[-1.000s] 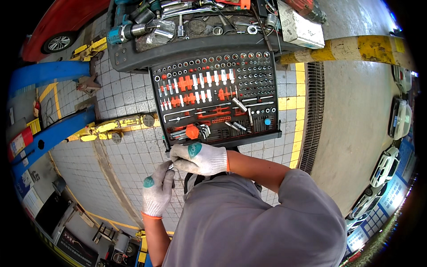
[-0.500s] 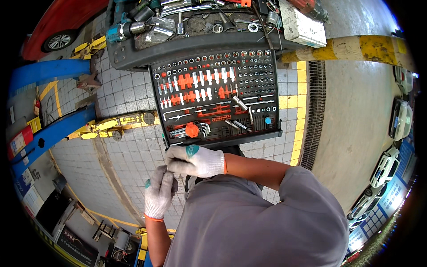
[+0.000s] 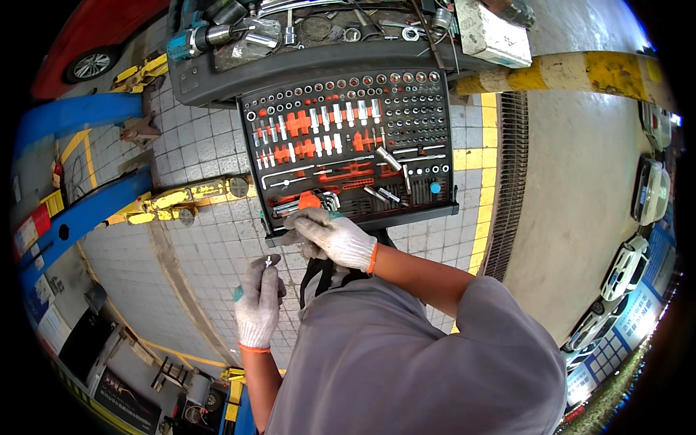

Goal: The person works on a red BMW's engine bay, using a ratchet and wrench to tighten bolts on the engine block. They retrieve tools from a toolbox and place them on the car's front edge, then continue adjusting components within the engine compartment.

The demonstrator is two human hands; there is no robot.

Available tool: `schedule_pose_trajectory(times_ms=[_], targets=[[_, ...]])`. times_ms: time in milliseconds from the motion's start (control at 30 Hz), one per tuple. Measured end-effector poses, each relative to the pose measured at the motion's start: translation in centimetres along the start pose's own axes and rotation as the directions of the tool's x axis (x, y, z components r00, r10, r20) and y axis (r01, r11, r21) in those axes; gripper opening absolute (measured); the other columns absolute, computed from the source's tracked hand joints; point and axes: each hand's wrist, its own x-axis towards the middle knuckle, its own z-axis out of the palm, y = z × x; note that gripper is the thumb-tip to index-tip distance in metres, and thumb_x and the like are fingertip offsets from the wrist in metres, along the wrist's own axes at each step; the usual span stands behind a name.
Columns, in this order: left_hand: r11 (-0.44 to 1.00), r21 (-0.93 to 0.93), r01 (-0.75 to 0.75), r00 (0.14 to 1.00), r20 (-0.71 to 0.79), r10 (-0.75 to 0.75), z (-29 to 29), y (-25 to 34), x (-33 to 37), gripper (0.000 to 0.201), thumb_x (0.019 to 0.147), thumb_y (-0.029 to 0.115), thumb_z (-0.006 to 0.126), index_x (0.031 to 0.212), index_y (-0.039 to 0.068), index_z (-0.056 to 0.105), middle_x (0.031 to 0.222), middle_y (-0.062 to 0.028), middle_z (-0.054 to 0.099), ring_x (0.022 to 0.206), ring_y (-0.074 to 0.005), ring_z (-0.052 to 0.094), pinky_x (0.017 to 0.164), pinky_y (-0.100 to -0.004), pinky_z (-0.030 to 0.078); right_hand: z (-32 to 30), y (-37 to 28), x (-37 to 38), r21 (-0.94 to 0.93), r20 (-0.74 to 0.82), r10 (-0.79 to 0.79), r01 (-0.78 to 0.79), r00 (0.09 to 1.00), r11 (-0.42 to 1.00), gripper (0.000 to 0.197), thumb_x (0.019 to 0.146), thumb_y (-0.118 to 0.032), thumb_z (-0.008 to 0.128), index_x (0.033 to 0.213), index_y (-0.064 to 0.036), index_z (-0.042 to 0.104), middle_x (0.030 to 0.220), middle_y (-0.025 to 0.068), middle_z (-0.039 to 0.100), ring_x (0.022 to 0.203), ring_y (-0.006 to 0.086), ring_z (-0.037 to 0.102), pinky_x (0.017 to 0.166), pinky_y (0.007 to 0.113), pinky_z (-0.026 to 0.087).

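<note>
Our white-gloved right hand (image 3: 332, 234), its grip unclear, has parted to the near edge of the black socket-filled drawer (image 3: 424, 214), leaving our left hand (image 3: 258, 301) alone pinching a small silvery metal piece (image 3: 269, 262) before that drawer.

We're seeing the grey-white knit-gloved right hand (image 3: 335, 236) parting from the matching gloved left hand (image 3: 257, 299), moving to the black tool drawer (image 3: 418, 216), exposing a small silvery metal piece (image 3: 269, 262).

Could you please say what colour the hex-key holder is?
The hex-key holder is orange-red, in the head view.
</note>
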Motion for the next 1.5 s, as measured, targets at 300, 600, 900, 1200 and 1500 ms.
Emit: schedule_pose_trajectory(times_ms=[300, 600, 900, 1200, 1500], targets=[[1.000, -0.008, -0.001, 1.000, -0.023, 0.001, 0.1, -1.0, -0.6, 0.031, 0.109, 0.020, 0.049, 0.130, 0.006, 0.067, 0.070, 0.0014, 0.058, 0.060, -0.0055, 0.051, 0.055, -0.0244, 0.043, 0.5, -0.2, -1.3, -0.127, 0.033, -0.143, 0.146, 0.989, 0.981, 0.034, 0.114, -0.019, 0.046, 0.144, -0.0053, 0.053, 0.122, 0.0080, 0.069, 0.079, 0.0074, 0.061, 0.066, 0.022, 0.047], [0.962, 0.137, -0.235, 0.972, 0.028, 0.234, -0.5, 0.1, -1.4, 0.032, 0.105, 0.014, 0.054, 0.130, -0.002, 0.067, 0.075, -0.0062, 0.065, 0.065, -0.0118, 0.060, 0.062, -0.0292, 0.051, 0.9, -1.2, -1.7, -0.256, 0.112, -0.189, 0.212, 0.976, 0.943, 0.024, 0.106, -0.015, 0.063, 0.124, -0.0002, 0.071, 0.114, 0.0063, 0.074, 0.106, 0.0122, 0.066, 0.095, 0.028, 0.053], [0.899, 0.265, -0.349, 0.936, 0.049, 0.349, -1.0, -0.4, -1.7, 0.031, 0.102, 0.011, 0.060, 0.129, -0.003, 0.066, 0.086, -0.0148, 0.068, 0.072, -0.0215, 0.068, 0.067, -0.0340, 0.053, 2.1, -1.7, -2.6, -0.383, 0.176, -0.131, 0.190, 0.976, 0.904, 0.019, 0.102, -0.007, 0.065, 0.118, -0.0003, 0.072, 0.121, 0.0089, 0.073, 0.115, 0.0174, 0.067, 0.103, 0.032, 0.051], [0.865, 0.337, -0.373, 0.924, 0.048, 0.380, -1.2, -0.3, -2.4, 0.031, 0.101, 0.020, 0.064, 0.126, 0.003, 0.068, 0.106, -0.0231, 0.074, 0.096, -0.0397, 0.073, 0.080, -0.0444, 0.058, 2.3, -2.7, -3.5, -0.583, 0.240, -0.214, 0.316, 0.947, 0.749, 0.019, 0.101, -0.012, 0.067, 0.115, 0.0000, 0.073, 0.116, 0.0105, 0.074, 0.111, 0.0220, 0.069, 0.099, 0.035, 0.054], [0.786, 0.406, -0.467, 0.872, 0.060, 0.486, -0.7, -0.9, -2.0, 0.028, 0.100, 0.022, 0.065, 0.121, 0.003, 0.069, 0.099, -0.0231, 0.074, 0.089, -0.0424, 0.072, 0.076, -0.0481, 0.057, 1.5, -1.3, -3.8, -0.441, 0.228, -0.259, 0.337, 0.938, 0.832, 0.018, 0.104, -0.012, 0.056, 0.113, -0.0014, 0.067, 0.102, 0.0048, 0.066, 0.084, 0.0099, 0.063, 0.077, 0.027, 0.055]])
